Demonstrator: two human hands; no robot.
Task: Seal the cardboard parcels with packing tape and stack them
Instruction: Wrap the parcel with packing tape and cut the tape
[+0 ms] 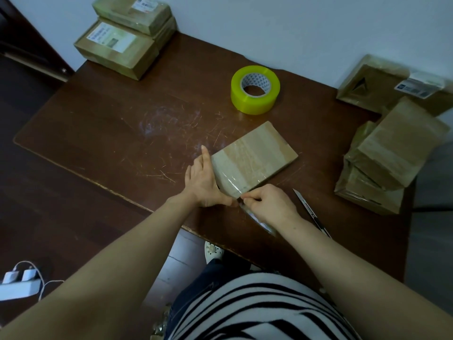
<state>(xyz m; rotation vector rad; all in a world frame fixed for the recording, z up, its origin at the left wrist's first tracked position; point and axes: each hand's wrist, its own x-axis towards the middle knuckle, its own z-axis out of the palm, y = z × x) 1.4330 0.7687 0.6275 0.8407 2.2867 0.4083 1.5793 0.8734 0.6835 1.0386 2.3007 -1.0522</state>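
the flat cardboard parcel (pixel 255 158) lies near the front edge of the tabletop (pixel 122 133), one corner towards the person. a band of clear tape already runs across its top face and down over the near corner.

step in hand, by judgement: finishing the seal on this parcel, at the near corner.

- left hand (pixel 203 185): lies along the parcel's left side, fingers (pixel 206 155) straight and flat against the edge, thumb at the near corner. it braces and grips nothing.
- right hand (pixel 269 204): fingers curled, pinching the loose tape tail (pixel 259 220) at the same corner. the tail trails back under the hand towards the tabletop's front edge.

the next move calls for keeping the tail taut, folding it round the corner and pressing it flat against the cardboard without creases – the left hand must keep the parcel from sliding. whether the tail needs trimming cannot be told from here.

outward from the parcel:

- utility knife (pixel 310 212): just right of the right hand, blade out.
- yellow tape roll (pixel 252 101): beyond the parcel, flat on its side, well apart from both hands.
- parcel stack (pixel 392 158): at the right edge – the likely destination.
- second stack (pixel 127 40): at the far left corner.
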